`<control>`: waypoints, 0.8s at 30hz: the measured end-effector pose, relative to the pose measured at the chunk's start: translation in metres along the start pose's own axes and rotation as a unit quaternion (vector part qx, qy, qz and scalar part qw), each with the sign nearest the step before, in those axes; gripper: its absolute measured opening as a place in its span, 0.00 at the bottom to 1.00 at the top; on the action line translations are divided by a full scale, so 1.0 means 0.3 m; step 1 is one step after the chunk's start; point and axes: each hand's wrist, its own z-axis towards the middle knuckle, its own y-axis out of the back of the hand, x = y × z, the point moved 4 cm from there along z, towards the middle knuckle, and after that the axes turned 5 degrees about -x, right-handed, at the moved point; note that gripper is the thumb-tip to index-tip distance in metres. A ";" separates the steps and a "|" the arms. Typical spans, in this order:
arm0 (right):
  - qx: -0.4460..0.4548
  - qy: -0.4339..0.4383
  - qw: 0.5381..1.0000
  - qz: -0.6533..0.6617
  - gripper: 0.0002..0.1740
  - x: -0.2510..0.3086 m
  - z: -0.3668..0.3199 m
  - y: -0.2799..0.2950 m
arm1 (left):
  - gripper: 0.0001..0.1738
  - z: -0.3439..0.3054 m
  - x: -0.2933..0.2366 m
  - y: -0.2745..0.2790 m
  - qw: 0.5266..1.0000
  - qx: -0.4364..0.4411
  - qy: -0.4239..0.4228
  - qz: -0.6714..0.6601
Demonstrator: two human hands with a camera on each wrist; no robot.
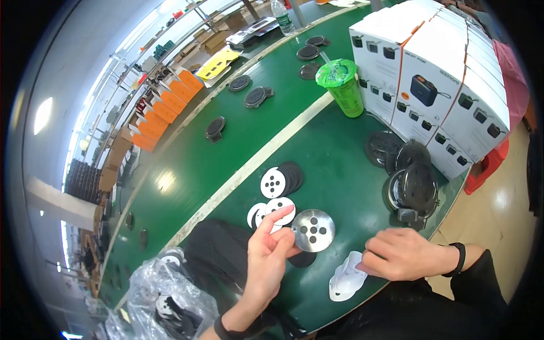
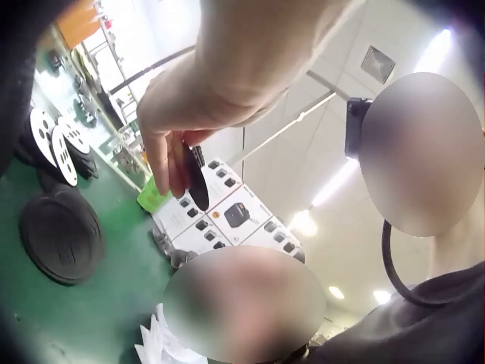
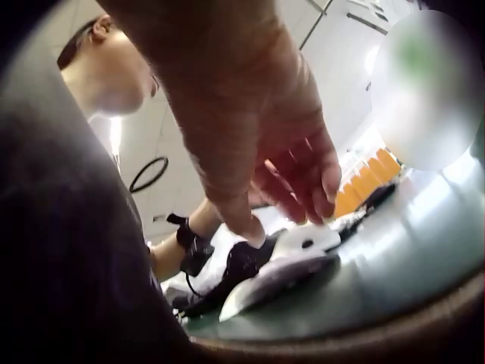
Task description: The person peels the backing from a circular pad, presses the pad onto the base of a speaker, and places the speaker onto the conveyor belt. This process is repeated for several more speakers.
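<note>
My left hand [image 1: 265,263] pinches a round grey disc [image 1: 314,230] with several dark spots, its index finger stretched out above. In the left wrist view this disc [image 2: 196,179] is edge-on and dark. My right hand [image 1: 403,255] is at a loose pile of white backing pieces [image 1: 347,277] near the table's front edge, fingertips right over it. In the right wrist view its thumb and fingers stand apart above the white pieces [image 3: 303,241]. Beyond the left hand lie white-faced discs [image 1: 273,182] with dark spots and a stack of black discs [image 1: 293,177].
Black round devices [image 1: 416,187] are piled at the right, before stacked white product boxes [image 1: 433,85]. A green lidded cup [image 1: 343,90] stands beside the boxes. At the left are a clear plastic bag [image 1: 144,294] and black mesh fabric [image 1: 218,249]. More black devices [image 1: 258,97] lie farther back.
</note>
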 end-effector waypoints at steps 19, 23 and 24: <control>-0.253 -0.231 0.935 0.088 0.17 -0.097 0.016 0.121 | 0.44 1.345 -0.183 0.117 0.667 -0.003 -0.130 0.734; -0.277 -0.284 0.911 0.117 0.16 -0.144 -0.003 0.100 | 0.46 1.418 -0.057 0.074 0.736 -0.041 -0.115 0.666; -0.277 -0.289 0.908 0.120 0.14 -0.152 0.002 0.096 | 0.45 1.396 -0.051 0.070 0.739 -0.023 -0.122 0.662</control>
